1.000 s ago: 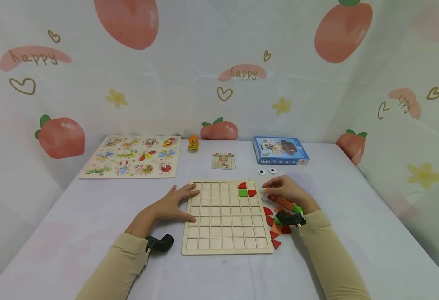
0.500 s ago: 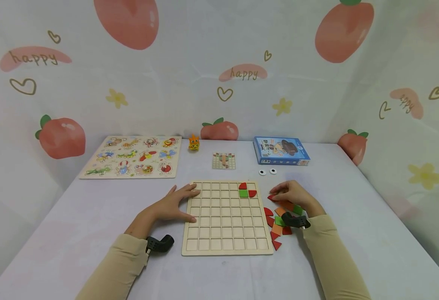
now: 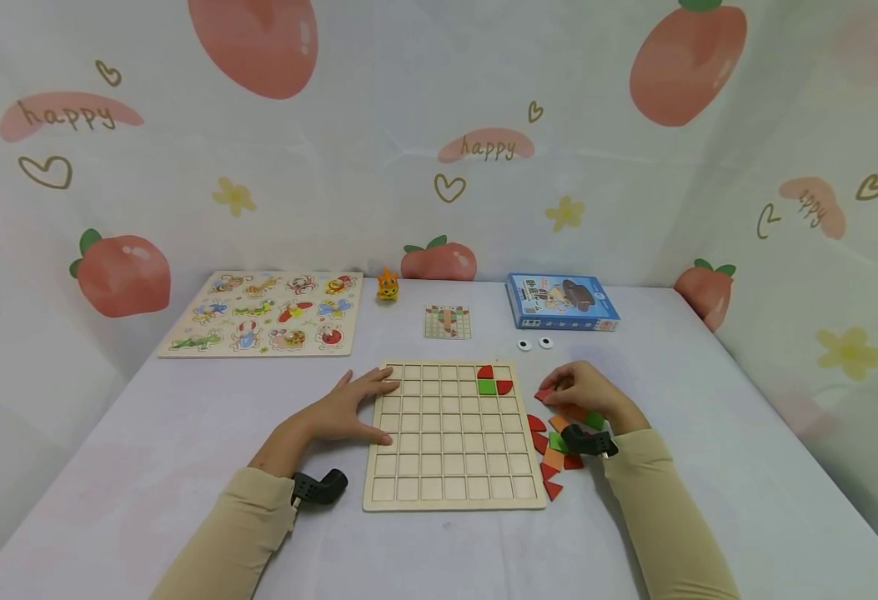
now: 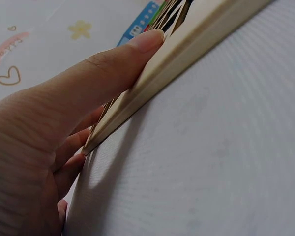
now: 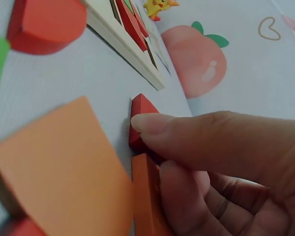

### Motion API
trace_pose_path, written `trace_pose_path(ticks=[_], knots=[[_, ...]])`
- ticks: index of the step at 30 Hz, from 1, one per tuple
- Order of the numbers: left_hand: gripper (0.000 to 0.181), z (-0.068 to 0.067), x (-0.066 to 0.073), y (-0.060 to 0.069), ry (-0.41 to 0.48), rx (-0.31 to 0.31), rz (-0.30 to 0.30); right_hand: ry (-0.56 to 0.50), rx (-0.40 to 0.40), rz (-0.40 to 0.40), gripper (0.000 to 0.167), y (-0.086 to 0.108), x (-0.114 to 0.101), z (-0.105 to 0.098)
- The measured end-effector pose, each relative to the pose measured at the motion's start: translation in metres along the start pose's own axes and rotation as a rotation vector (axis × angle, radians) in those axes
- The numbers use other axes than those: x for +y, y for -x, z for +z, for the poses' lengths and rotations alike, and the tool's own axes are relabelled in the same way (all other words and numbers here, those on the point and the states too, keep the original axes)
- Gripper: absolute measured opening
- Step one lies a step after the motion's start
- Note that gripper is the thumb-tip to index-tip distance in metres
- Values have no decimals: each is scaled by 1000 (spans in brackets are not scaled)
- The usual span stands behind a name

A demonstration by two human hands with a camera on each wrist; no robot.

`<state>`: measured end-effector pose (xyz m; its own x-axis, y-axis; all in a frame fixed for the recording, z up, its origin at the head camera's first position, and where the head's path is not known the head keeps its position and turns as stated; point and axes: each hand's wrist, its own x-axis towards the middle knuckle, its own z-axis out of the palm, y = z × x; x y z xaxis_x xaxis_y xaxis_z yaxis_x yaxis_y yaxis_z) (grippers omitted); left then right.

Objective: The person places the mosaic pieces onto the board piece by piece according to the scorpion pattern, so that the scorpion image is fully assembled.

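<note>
The wooden grid board (image 3: 439, 417) lies flat on the table, with a green square (image 3: 487, 387) and two red rounded pieces near its top right corner. My left hand (image 3: 341, 410) rests on the board's left edge, thumb and fingers spread; in the left wrist view the thumb (image 4: 108, 69) lies on the rim. Beside the board's right edge, my right hand (image 3: 589, 390) pinches a small red piece (image 3: 544, 395). The right wrist view shows the thumb on that red piece (image 5: 141, 105), against an orange piece (image 5: 148, 196). Several red, orange and green pieces lie below this hand.
Behind the board are a small patterned card (image 3: 448, 322), two eye discs (image 3: 546, 342) and a blue box (image 3: 563, 302). An insect puzzle board (image 3: 262, 315) lies at the back left, with an orange toy figure (image 3: 388, 286) beside it.
My right hand has moved slightly right and down from the board's upper right edge and now pinches the red piece. The left hand has stayed on the board.
</note>
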<state>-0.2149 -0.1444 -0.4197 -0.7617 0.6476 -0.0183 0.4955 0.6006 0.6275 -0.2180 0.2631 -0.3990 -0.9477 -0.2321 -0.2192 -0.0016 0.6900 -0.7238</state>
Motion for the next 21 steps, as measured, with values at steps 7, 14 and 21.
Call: trace_pose_path(ticks=[7, 14, 21], knots=[[88, 0, -2, 0, 2, 1, 4, -19, -16, 20, 18, -2, -2, -1], [88, 1, -2, 0, 5, 3, 0, -3, -34, -2, 22, -4, -8, 0], [88, 0, -1, 0, 1, -1, -6, -73, -91, -95, 23, -9, -19, 3]])
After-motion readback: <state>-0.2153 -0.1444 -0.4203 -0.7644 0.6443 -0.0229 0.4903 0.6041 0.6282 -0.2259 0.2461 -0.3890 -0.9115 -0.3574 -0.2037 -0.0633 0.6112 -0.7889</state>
